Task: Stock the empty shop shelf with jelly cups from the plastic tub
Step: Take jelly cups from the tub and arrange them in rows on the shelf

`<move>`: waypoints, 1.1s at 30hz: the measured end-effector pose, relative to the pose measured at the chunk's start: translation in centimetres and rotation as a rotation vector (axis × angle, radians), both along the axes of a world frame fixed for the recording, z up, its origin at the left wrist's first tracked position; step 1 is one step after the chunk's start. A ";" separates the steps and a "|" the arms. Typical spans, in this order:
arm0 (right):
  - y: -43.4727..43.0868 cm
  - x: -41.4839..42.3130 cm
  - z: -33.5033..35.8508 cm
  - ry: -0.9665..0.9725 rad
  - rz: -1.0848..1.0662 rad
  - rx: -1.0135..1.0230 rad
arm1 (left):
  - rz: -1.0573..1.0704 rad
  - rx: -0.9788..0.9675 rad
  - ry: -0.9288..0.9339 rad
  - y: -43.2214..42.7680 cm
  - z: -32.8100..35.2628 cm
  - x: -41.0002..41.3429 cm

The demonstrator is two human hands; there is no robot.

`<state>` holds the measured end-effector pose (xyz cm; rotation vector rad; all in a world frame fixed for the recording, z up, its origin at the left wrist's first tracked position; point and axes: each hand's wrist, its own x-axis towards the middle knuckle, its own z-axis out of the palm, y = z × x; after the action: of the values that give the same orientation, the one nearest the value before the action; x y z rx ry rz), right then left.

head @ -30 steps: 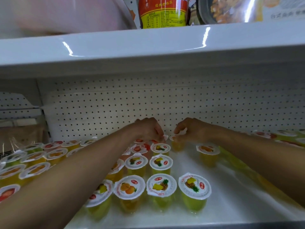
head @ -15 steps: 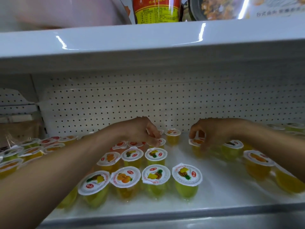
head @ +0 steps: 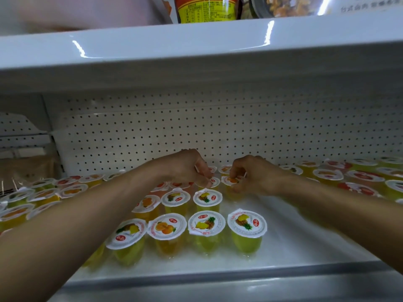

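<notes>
Rows of yellow jelly cups with white foil lids stand on the white shelf; the front row includes a pineapple-lid cup and an orange-lid cup. My left hand reaches to the back of the rows, its curled fingers touching the lid of a cup. My right hand pinches an orange-lid cup beside it, setting it into the row. The plastic tub is out of view.
More jelly cups crowd the shelf's left side and right side. A perforated white back panel closes the rear. The shelf above overhangs closely and carries a red-yellow jar. A grey front lip edges the shelf.
My right hand moved left with an orange-lid cup, from the right-hand group to beside my left hand. My left hand stayed at the back of the rows.
</notes>
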<state>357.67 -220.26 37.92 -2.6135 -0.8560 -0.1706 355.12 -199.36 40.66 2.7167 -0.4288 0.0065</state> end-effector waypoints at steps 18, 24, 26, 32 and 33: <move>-5.7 -1.5 2.7 -0.043 -0.097 -0.186 | 0.079 0.108 -0.023 -0.5 -0.1 -0.3; -9.8 -3.0 2.9 -0.093 -0.268 -0.338 | 0.085 0.126 -0.098 -1.5 0.0 -1.1; -10.5 -3.5 3.0 -0.057 -0.315 -0.382 | 0.086 0.135 -0.134 -1.8 -0.1 -1.7; -10.8 -3.0 2.3 0.015 -0.255 -0.233 | 0.060 0.064 -0.125 -1.2 -0.4 -3.9; -10.6 -2.8 2.1 0.009 -0.239 -0.199 | 0.062 0.055 -0.112 -1.1 -0.5 -4.2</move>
<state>354.83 -230.84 40.05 -2.8974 -0.5811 -0.1440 350.94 -200.46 40.16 2.7922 -0.3818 0.1665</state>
